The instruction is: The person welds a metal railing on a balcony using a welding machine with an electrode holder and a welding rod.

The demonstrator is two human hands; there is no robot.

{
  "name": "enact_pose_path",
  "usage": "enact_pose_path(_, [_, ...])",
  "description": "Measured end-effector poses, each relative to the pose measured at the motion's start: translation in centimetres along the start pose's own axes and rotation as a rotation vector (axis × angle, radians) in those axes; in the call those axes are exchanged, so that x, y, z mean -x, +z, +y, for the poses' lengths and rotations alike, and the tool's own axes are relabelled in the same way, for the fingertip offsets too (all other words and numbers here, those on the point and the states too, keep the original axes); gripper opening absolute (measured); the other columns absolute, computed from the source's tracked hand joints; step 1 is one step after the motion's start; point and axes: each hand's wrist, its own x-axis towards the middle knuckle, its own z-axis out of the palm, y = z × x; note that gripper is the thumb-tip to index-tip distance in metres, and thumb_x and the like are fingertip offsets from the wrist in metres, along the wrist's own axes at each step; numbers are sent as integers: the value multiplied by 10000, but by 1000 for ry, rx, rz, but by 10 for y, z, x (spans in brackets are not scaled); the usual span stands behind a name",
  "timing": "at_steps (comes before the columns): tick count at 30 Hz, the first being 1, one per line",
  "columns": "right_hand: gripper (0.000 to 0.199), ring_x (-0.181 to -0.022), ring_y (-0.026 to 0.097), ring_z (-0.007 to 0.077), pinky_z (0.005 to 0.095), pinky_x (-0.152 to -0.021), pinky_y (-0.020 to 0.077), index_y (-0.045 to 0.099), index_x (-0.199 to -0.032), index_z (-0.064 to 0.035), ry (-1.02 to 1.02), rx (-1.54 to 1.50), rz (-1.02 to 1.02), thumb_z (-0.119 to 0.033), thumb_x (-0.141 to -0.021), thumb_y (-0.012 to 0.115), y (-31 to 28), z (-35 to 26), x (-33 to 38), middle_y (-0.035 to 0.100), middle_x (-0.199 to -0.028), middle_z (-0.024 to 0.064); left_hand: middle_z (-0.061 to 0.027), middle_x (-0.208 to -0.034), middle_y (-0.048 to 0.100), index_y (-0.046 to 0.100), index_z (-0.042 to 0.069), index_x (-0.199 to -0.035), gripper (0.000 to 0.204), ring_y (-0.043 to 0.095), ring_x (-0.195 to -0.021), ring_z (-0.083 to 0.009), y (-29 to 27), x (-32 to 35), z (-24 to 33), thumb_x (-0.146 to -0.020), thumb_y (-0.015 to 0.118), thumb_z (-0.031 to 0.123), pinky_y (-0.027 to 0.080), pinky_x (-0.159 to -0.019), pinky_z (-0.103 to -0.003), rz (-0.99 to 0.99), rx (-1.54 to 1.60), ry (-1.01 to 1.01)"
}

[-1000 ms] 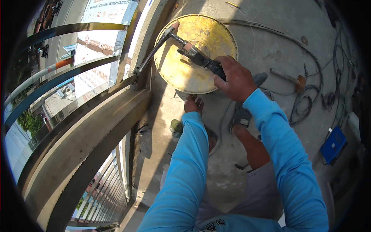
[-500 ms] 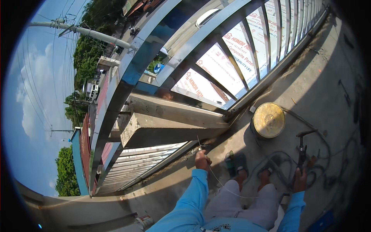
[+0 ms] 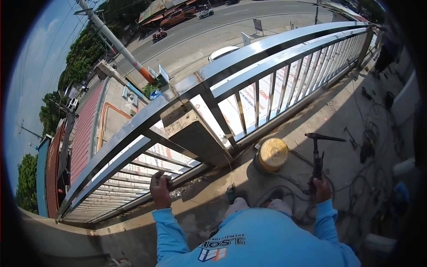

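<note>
My left hand (image 3: 161,189) is raised before the lower-left railing bars, fingers curled together. A thin wire rod (image 3: 195,203) trails from it and bends toward the concrete post; the fingers hide where they grip it. My right hand (image 3: 321,189) is closed around the handle of a welding torch (image 3: 316,162), a TIG type by its shape, with its head uppermost and a long black cap pointing right. Shiny metal railing (image 3: 213,89) runs across in front, meeting in a corner at the concrete post (image 3: 195,133).
A round bucket with a yellowish lid (image 3: 273,153) stands by the railing's foot. Hoses and cables (image 3: 356,187) lie tangled on the concrete floor at right, near a hammer-like tool (image 3: 350,138). White printed panels (image 3: 262,98) back the bars. Beyond the railing is a road (image 3: 191,40) with vehicles.
My view has risen and shifted, showing more road and railing. My left hand has moved left, away from the post. My right hand has lifted the torch higher.
</note>
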Motion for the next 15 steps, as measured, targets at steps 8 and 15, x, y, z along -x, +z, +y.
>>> enact_pose_path(8, [218, -533, 495, 81, 250, -460, 400, 534, -1147, -100, 39, 108, 123, -247, -992, 574, 6, -6, 24, 575, -751, 5, -53, -789, 632, 676, 26, -1135, 208, 511, -626, -127, -125, -9, 125, -1009, 547, 131, 428, -606, -278, 598, -706, 515])
enact_pose_path(15, [216, -544, 532, 87, 257, -463, 442, 516, -1168, -99, -77, 33, 51, -251, -1020, 555, 50, -18, 20, 579, -760, 19, -55, -1014, 744, 630, -4, -1130, 262, 590, -793, -113, -135, 28, 122, -1037, 523, 216, 465, -664, -265, 843, -401, 508])
